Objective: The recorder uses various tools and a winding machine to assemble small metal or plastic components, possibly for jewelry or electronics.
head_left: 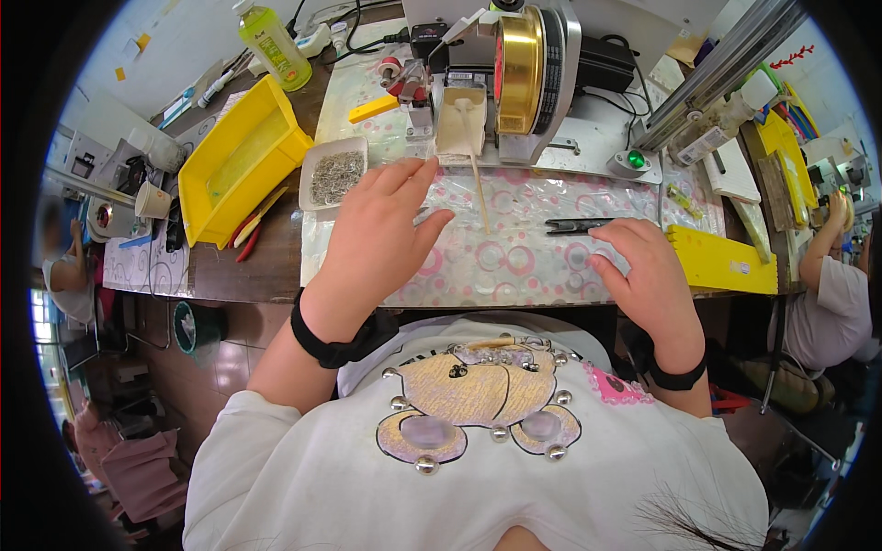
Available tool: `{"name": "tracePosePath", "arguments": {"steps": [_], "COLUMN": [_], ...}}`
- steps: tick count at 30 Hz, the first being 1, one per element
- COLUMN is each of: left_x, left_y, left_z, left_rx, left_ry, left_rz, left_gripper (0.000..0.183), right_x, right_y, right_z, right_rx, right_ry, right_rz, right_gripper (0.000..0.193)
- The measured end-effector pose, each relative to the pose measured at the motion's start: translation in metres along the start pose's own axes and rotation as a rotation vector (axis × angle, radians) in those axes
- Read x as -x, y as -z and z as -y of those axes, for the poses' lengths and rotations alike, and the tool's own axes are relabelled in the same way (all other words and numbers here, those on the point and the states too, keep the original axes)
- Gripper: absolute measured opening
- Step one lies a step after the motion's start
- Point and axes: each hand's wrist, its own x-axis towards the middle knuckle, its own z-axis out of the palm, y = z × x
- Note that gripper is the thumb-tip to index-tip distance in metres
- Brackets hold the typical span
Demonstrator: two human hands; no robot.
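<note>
My left hand (381, 220) reaches over the patterned table cover, fingers stretched out toward the machine's front and thumb apart. It is open, and I see nothing held in it. Close beside its fingers stands a white dish (338, 174) of small metal pieces. A small tray (459, 124) with a pale stick (479, 188) lies just ahead of the fingertips. My right hand (643, 275) is open too, thumb apart from the index finger. Its fingertips meet the near end of a slim black tool (570, 226), possibly tweezers, lying on the cover; the palm side is hidden.
A machine with a gold spool (516, 78) fills the back, with a green button (634, 160) on its base. At left are a yellow bin (241, 156), red-handled pliers (248, 234) and a bottle (276, 46). A yellow board (721, 262) lies right. Other people sit at both sides.
</note>
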Motion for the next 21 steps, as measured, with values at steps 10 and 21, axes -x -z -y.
{"name": "tracePosePath", "arguments": {"steps": [10,21], "left_x": [0.012,0.063], "left_y": [0.047,0.116], "left_z": [0.032,0.229], "left_rx": [0.028,-0.702], "left_ry": [0.133,0.749], "left_rz": [-0.238,-0.174], "left_gripper": [0.049,0.044], "right_x": [0.000,-0.001], "right_y": [0.002,0.002], "right_z": [-0.002,0.002], "right_rx": [0.002,0.011], "right_ry": [-0.027,-0.020], "right_rz": [0.041,0.076], "right_gripper": [0.026,0.026]}}
